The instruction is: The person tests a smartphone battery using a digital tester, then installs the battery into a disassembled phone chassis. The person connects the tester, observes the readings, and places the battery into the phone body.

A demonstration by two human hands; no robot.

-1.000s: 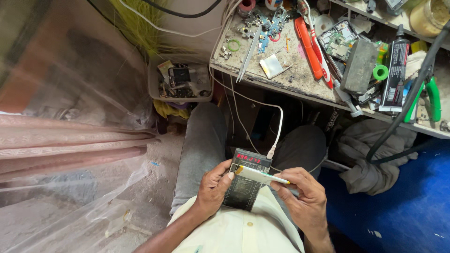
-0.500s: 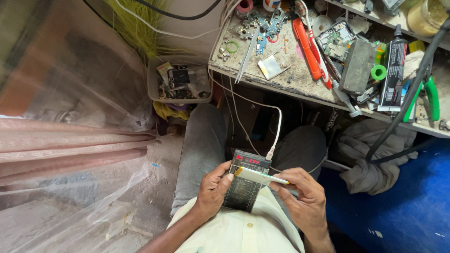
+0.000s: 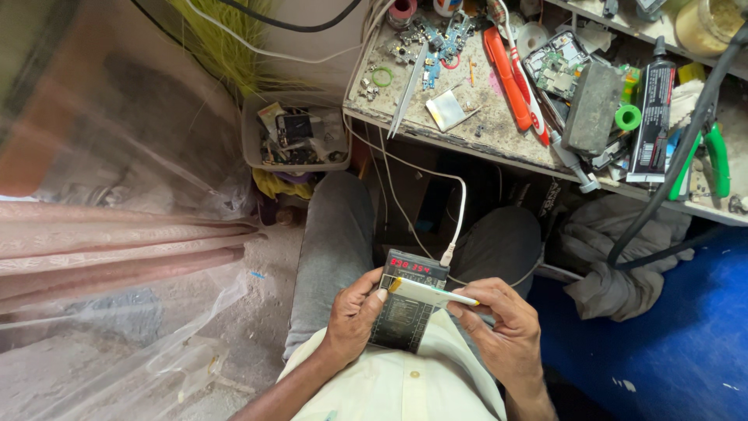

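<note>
Seated below the worktop [image 3: 499,144], the left hand [image 3: 352,321] grips a black tester board [image 3: 407,300] on the lap; its red display is lit, white cable [image 3: 460,210] connected. The right hand [image 3: 502,331] pinches a white flat part [image 3: 432,293] across the board. Testing appears underway, unfinished.

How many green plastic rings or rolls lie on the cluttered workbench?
2. A thin green ring lies flat near the workbench left end; a thicker green roll sits further right, beside the black tube. Clutter may hide others.
</note>
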